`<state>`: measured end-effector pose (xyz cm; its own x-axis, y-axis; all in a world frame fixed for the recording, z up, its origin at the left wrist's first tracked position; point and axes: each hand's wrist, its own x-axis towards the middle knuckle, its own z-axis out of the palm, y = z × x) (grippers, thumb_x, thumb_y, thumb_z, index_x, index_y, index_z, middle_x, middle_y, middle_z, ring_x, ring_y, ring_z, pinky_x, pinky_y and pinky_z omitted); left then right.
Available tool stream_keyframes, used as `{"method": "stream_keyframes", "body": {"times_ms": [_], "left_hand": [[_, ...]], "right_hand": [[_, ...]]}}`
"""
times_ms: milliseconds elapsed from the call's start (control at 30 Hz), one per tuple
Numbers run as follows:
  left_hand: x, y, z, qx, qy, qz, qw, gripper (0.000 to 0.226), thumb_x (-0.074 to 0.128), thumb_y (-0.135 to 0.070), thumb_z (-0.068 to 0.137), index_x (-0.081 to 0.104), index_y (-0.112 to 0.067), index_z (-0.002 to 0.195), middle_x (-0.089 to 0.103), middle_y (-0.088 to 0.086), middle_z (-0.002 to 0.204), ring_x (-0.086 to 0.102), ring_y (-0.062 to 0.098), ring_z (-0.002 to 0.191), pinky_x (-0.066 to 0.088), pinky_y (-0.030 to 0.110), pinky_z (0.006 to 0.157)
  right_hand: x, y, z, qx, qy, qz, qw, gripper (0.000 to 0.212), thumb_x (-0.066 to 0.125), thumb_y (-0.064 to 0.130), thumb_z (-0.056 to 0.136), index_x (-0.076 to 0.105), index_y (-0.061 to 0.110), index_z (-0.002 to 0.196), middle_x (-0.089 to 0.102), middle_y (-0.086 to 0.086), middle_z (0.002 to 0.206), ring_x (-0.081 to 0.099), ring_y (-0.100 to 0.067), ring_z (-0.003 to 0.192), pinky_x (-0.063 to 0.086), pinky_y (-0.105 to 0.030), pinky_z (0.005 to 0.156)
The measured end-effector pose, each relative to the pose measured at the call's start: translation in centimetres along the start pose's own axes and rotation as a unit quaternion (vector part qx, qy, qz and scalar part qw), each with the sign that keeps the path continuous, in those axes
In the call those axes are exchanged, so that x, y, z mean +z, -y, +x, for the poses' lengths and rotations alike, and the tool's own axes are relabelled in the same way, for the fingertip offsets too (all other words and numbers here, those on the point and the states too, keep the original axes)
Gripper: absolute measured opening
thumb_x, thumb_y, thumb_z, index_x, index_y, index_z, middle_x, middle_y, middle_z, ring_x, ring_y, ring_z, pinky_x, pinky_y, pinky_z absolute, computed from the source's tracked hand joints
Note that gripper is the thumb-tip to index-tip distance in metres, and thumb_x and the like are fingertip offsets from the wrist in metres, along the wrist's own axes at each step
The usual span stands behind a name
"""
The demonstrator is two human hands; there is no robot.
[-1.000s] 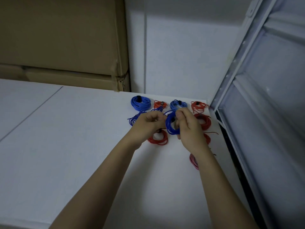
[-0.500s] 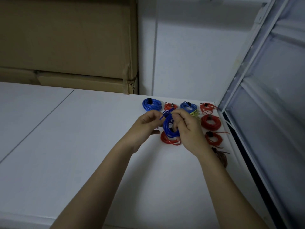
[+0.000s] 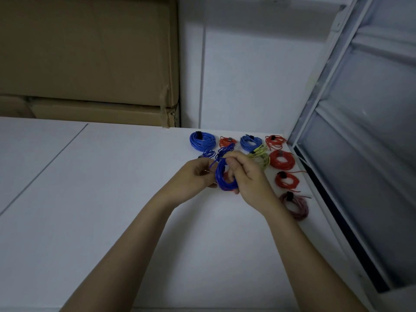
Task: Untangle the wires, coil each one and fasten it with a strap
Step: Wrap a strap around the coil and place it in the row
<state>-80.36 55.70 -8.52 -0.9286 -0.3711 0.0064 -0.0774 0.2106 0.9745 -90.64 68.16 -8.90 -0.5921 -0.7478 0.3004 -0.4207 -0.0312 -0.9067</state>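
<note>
A blue wire coil (image 3: 221, 179) is held upright above the white table (image 3: 101, 199), between both hands. My right hand (image 3: 247, 179) grips the coil's right side, thumb on top. My left hand (image 3: 194, 177) pinches the wire's loose end at the coil's left side. A red coil lies under the hands, mostly hidden. Behind them loose blue wire (image 3: 221, 152) lies tangled on the table.
Strapped coils sit at the back right: a blue coil (image 3: 202, 141), a small red coil (image 3: 227, 141), another blue coil (image 3: 250, 142), a yellow-green coil (image 3: 260, 157), several red coils (image 3: 281, 159) and a dull pink coil (image 3: 295, 206). Cardboard boxes (image 3: 90, 64) stand behind; a metal frame (image 3: 337, 154) borders the right.
The coil has turned more upright between the hands. The view has shifted, so the yellow-green and pink coils show on the right.
</note>
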Motion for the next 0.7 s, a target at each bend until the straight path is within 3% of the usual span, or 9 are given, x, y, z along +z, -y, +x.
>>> {"method": "stream_keyframes", "body": {"times_ms": [167, 367, 533, 633, 700], "left_hand": [[-0.6, 0.4, -0.3, 0.040, 0.018, 0.036, 0.998, 0.022, 0.063, 0.005, 0.085, 0.067, -0.006, 0.103, 0.072, 0.007, 0.096, 0.067, 0.017, 0.091, 0.054, 0.029, 0.086], [-0.3, 0.4, -0.5, 0.076, 0.014, 0.065, 0.995, 0.028, 0.063, 0.008, 0.081, 0.070, -0.014, 0.097, 0.072, -0.013, 0.082, 0.065, -0.002, 0.079, 0.047, 0.010, 0.074], [0.0, 0.3, -0.6, 0.045, 0.052, 0.061, 0.996, 0.026, 0.059, 0.007, 0.085, 0.065, -0.008, 0.106, 0.070, 0.005, 0.097, 0.063, 0.005, 0.077, 0.053, 0.022, 0.072], [0.0, 0.2, -0.7, 0.029, 0.088, 0.103, 0.990, 0.029, 0.056, 0.005, 0.087, 0.061, -0.010, 0.111, 0.066, 0.004, 0.103, 0.059, 0.004, 0.073, 0.052, 0.022, 0.070], [-0.2, 0.1, -0.7, 0.029, 0.092, 0.140, 0.985, 0.028, 0.054, 0.004, 0.086, 0.060, -0.016, 0.105, 0.064, -0.001, 0.099, 0.058, 0.000, 0.071, 0.049, 0.021, 0.070]], "right_hand": [[0.1, -0.2, -0.4, 0.015, 0.003, 0.002, 1.000, 0.021, 0.040, 0.013, 0.102, 0.059, 0.022, 0.095, 0.045, 0.000, 0.059, 0.041, -0.008, 0.047, 0.039, -0.023, 0.042], [-0.3, -0.2, -0.4, 0.011, -0.017, -0.010, 1.000, 0.023, 0.041, 0.013, 0.101, 0.058, 0.026, 0.092, 0.046, -0.002, 0.057, 0.041, -0.014, 0.047, 0.039, -0.023, 0.040], [-0.4, -0.6, -0.6, 0.026, -0.039, -0.016, 0.999, 0.023, 0.042, 0.012, 0.101, 0.058, 0.025, 0.092, 0.046, 0.001, 0.057, 0.042, -0.010, 0.046, 0.037, -0.020, 0.040], [-1.2, -0.7, -0.7, 0.027, 0.002, -0.056, 0.998, 0.017, 0.043, 0.012, 0.101, 0.059, 0.018, 0.099, 0.051, 0.004, 0.060, 0.047, -0.002, 0.045, 0.037, -0.012, 0.045], [-1.7, -0.6, -0.8, 0.033, 0.042, -0.072, 0.996, 0.018, 0.043, 0.014, 0.101, 0.059, 0.021, 0.095, 0.050, 0.002, 0.060, 0.042, -0.004, 0.043, 0.037, -0.018, 0.043]]}}
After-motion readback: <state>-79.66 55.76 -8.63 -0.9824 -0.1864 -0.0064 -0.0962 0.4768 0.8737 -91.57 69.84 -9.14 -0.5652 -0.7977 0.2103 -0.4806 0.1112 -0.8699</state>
